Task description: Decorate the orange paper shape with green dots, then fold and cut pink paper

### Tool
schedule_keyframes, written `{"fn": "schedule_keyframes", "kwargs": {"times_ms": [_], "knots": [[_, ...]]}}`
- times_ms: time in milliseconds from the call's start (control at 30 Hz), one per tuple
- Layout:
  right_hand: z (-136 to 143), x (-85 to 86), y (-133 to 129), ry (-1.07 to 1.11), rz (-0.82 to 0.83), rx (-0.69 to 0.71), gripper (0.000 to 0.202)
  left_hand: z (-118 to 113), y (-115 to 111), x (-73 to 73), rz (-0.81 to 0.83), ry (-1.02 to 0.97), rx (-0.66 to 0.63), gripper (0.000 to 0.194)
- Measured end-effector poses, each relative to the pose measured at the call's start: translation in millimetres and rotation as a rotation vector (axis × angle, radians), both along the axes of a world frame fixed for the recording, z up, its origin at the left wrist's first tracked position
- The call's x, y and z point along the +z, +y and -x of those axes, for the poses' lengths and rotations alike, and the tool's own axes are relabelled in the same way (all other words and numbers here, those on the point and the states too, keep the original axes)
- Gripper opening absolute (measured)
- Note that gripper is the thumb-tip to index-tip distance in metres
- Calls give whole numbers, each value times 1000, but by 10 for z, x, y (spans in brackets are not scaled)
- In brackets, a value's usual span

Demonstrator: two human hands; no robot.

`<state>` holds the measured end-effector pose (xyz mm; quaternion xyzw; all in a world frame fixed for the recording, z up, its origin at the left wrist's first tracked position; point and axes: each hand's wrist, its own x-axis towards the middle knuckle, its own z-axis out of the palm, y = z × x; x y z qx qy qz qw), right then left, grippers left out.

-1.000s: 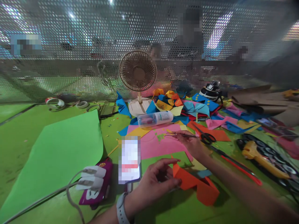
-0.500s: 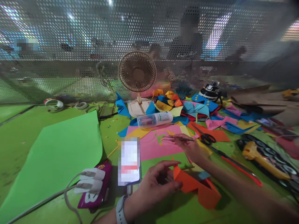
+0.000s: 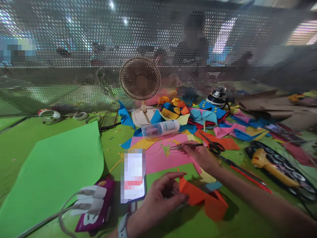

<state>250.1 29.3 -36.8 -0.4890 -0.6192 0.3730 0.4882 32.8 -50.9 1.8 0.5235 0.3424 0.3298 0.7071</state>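
Note:
My left hand (image 3: 164, 193) is closed at the lower middle, thumb and fingers gripping the left end of a folded orange paper piece (image 3: 198, 196). That piece has angled flaps and stands a little above the table. Farther up, my right hand (image 3: 199, 157) pinches slim metal tweezers (image 3: 189, 145). Their tips point left, close to small green paper bits (image 3: 166, 150) on a pink sheet (image 3: 156, 162). I cannot tell whether the tips hold a bit. Tiny yellow bits (image 3: 175, 141) lie near the tips too.
A phone (image 3: 133, 178) and a purple power strip (image 3: 106, 205) with plugs lie left. Behind stand a fan (image 3: 140, 79) and a lying bottle (image 3: 160, 129). Scissors (image 3: 215, 147), a black-and-red cutter-like tool (image 3: 244, 173) and a yellow-handled tool (image 3: 274, 168) lie right. A green sheet (image 3: 64, 158) covers the left.
The whole view has shifted, so the things appear slightly farther left. Both hands keep their holds, and the tweezers stay close to the green bits.

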Motion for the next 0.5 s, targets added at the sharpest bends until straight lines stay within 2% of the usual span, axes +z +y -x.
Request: {"fn": "schedule_keyframes", "kwargs": {"times_ms": [133, 267, 367, 433, 500], "knots": [[-47, 8, -186, -76, -105, 42, 20, 13, 17, -9, 12, -29, 4, 43], [-192, -20, -259, -286, -291, 239, 23, 35, 90, 1, 38, -64, 76, 46], [-349, -31, -231, -512, -411, 367, 30, 43, 186, 46, 56, -68, 242, 53], [-447, -16, -204, -667, -436, 399, 34, 47, 251, 77, 62, -68, 395, 57], [-522, 18, -187, -815, -427, 392, 40, 59, 311, 89, 82, -76, 486, 59]]}}
